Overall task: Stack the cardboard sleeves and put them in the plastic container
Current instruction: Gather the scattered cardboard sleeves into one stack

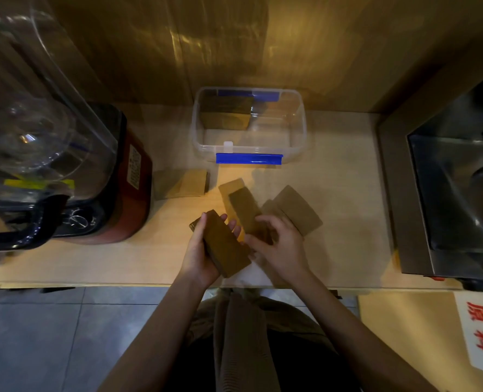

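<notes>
My left hand (pixel 199 250) grips a thick stack of brown cardboard sleeves (pixel 224 246) above the counter's front edge. My right hand (pixel 280 244) holds another sleeve (pixel 244 212) that tilts up and away, just right of the stack. More loose sleeves (pixel 297 209) lie flat on the counter beyond my right hand, and a separate pile of sleeves (pixel 182 183) lies to the left. The clear plastic container (pixel 299 137) with blue clips stands at the back of the counter, lid off, with a dark stack of sleeves (pixel 224 113) in its far left corner.
A blender (pixel 65 154) with a clear jug and red base stands at the left. A steel sink unit (pixel 455 193) takes up the right side. A wooden wall panel rises behind the container. The light counter (pixel 345 171) shows bare surface between the container and the sink.
</notes>
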`<state>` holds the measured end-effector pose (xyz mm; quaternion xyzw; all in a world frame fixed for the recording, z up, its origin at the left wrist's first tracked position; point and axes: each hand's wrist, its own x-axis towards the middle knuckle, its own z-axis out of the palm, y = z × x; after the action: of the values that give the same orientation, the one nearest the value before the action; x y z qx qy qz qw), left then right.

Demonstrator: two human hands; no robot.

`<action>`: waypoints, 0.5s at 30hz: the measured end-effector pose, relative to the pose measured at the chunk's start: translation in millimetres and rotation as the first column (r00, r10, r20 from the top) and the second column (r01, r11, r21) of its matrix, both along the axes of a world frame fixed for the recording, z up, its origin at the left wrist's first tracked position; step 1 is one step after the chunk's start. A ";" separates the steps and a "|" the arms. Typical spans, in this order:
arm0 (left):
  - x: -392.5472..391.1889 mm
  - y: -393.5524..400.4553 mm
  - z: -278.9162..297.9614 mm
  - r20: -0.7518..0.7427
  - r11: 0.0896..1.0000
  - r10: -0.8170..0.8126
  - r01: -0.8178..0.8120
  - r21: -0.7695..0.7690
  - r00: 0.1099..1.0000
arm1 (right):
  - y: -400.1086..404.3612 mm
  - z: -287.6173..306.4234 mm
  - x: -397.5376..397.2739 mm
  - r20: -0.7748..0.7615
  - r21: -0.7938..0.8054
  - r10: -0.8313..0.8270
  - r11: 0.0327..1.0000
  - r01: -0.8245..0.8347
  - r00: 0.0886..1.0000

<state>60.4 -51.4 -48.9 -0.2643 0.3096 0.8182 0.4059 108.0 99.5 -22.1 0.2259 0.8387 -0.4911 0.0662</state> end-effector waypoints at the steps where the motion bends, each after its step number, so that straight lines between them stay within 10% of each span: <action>1: -0.4 0.6 2.7 -0.036 1.000 -0.011 0.011 -0.008 0.999 | -5.5 5.4 -0.6 -0.007 -0.005 0.035 0.999 -0.035 0.999; 15: -13.7 -2.1 2.4 -0.011 0.992 0.101 -0.100 0.078 0.995 | -37.1 16.3 -15.6 0.125 0.154 0.388 0.901 -0.405 0.913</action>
<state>46.7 -53.6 -46.4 -0.2577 0.2670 0.8509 0.3718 92.4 62.4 -5.7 0.0777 0.9033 -0.3803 0.1830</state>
